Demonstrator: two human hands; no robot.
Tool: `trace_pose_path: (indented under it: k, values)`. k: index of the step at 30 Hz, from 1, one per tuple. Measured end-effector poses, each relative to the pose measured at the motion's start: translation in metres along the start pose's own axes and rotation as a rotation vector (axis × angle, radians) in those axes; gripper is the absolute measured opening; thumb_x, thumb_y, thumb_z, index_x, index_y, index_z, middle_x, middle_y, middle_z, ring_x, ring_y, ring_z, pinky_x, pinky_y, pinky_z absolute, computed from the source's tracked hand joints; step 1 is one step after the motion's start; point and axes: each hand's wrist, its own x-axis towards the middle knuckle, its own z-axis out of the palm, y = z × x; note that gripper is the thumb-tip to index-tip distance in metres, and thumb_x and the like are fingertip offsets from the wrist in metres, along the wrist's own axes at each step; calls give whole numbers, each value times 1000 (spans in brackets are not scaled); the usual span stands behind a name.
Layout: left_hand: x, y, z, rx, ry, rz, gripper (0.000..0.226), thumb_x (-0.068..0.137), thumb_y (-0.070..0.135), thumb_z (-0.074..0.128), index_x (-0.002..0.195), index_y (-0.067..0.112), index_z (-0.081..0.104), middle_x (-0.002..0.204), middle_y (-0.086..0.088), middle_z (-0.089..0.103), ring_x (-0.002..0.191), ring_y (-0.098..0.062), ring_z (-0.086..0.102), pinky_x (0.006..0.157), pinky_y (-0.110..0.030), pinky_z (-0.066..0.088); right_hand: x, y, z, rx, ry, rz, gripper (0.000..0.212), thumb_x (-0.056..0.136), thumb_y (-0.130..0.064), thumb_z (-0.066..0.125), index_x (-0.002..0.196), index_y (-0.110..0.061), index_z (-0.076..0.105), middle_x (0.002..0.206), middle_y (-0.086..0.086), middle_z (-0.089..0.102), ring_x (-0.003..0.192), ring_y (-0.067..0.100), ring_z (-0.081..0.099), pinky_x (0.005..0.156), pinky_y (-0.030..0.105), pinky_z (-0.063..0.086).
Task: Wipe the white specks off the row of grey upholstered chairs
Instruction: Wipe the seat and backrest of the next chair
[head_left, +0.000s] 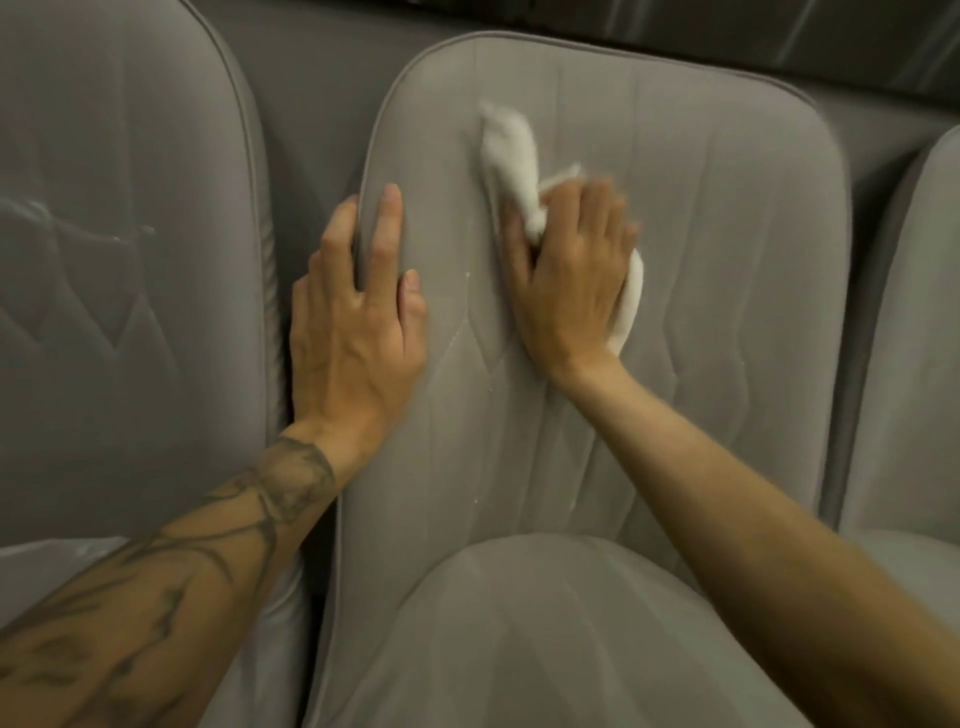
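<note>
Trailing above and below the grip (right hand (571, 275)), white cloth (511, 150) blurs.

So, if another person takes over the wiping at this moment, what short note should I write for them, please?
Left hand: flat on the left edge of the middle chair's backrest, steadying it.
Right hand: grips the white cloth, pressed on the same backrest, upper part.
Done: cannot tell.
To do: white specks lie along the seams between and below the hands; the left chair shows faint pale marks; the right chair is barely in view.
</note>
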Motion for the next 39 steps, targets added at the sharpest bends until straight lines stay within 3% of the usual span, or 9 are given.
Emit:
trace_pose_path:
  k: [5,8,12,19,26,31,33,35,39]
  values:
    - [0,0,-1,-5,1,1,55,109,29,41,162,13,35,155,-24,43,125,-44,54,95,-53,48,-69,8,-30,122,-239,-209,31,97,-34,62,82,-7,64,89,14,62,78,33,56,69,43,41]
    - [0,0,0,4,-1,-1,56,108,28,43,162,13,35,155,-24,44,123,-43,54,92,-53,48,-21,9,-14,41,-127,-203,35,100,-40,57,88,-8,65,87,15,60,77,32,54,70,42,38]
    - [0,-1,1,4,3,-2,56,108,29,43,162,15,35,155,-23,44,120,-43,55,91,-53,48,14,-6,4,21,-4,-4,39,102,-43,48,95,-8,63,91,14,59,82,32,53,70,44,40]
    - [1,0,-1,-4,-8,-5,56,108,29,43,162,14,35,155,-23,44,123,-43,55,91,-53,48,-69,5,-23,125,-198,-167,33,99,-36,59,82,-7,63,88,14,62,78,33,56,70,43,40]
    - [0,-2,1,3,-6,2,57,108,29,43,162,15,35,155,-22,44,119,-43,57,87,-52,48,6,-3,11,32,49,19,33,103,-44,48,99,-12,54,90,12,57,84,30,49,72,40,35]
    - [0,-2,0,1,-14,-11,57,108,29,42,162,14,35,156,-22,43,121,-43,56,88,-53,48,-97,-1,-23,193,-221,-191,24,101,-37,57,94,-16,47,93,13,59,83,30,49,73,42,37]
    - [0,-1,-1,-12,-18,-17,57,108,29,42,162,14,34,156,-23,43,122,-44,55,90,-54,47,-89,16,-26,158,-266,-298,23,99,-36,61,95,-18,46,95,13,58,83,30,48,74,41,36]
    - [1,-1,-2,-12,-17,-14,57,108,29,42,162,14,34,156,-24,43,121,-44,56,90,-53,47,-48,30,-14,101,-198,-303,23,101,-38,57,99,-18,46,95,15,58,86,28,45,75,40,33]
    - [1,-1,-1,-5,-19,-11,58,107,30,42,162,14,34,155,-24,43,118,-44,56,87,-53,46,5,34,7,-38,47,-50,27,101,-44,57,102,-20,43,92,12,59,88,27,43,74,40,34]
